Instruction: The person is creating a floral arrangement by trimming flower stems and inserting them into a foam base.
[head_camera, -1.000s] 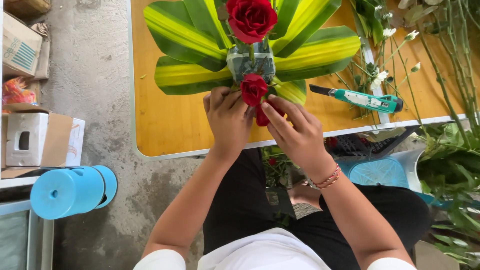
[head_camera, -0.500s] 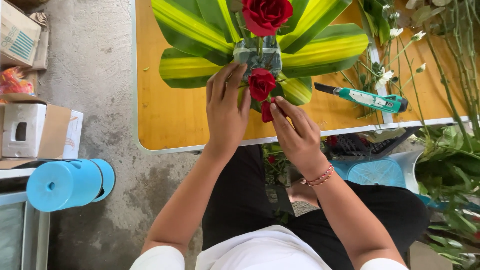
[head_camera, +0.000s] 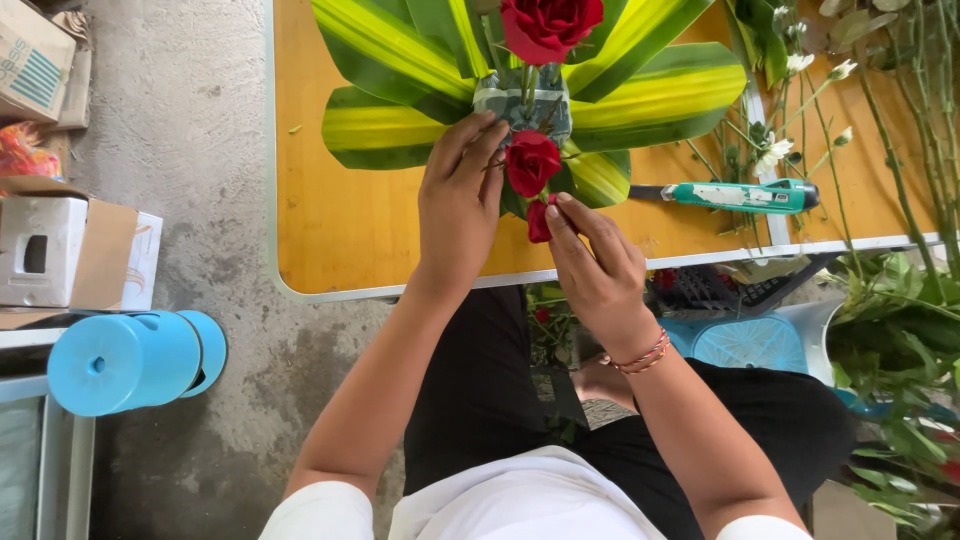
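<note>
Sitting at the front of a leafy arrangement, a small red rose (head_camera: 532, 162) faces up from the near edge of a foil-wrapped block (head_camera: 522, 100), with a smaller red bud (head_camera: 539, 221) just below it, closer to the person. The left hand (head_camera: 458, 215) lies flat beside the rose, its fingers (head_camera: 478, 140) stretched out together and their tips touching the block just left of the bloom; they are not curled round anything. The right hand (head_camera: 598, 270) comes up from below, its fingertips (head_camera: 566, 207) pinched loosely on the bud, which pokes out between thumb and forefinger. Whether they grip a stem under it cannot be told. A larger red rose (head_camera: 548, 24) stands higher in the block, and broad green-and-yellow leaves (head_camera: 400, 60) fan out to both sides. All of this rests on an orange table (head_camera: 340, 220) with a pale rim. A green-handled knife (head_camera: 745, 196) lies to the right on the table, near loose white flowers (head_camera: 775, 150) and long stems. On the concrete floor to the left lie a blue jug (head_camera: 130, 360) and a cardboard box (head_camera: 70, 250).
</note>
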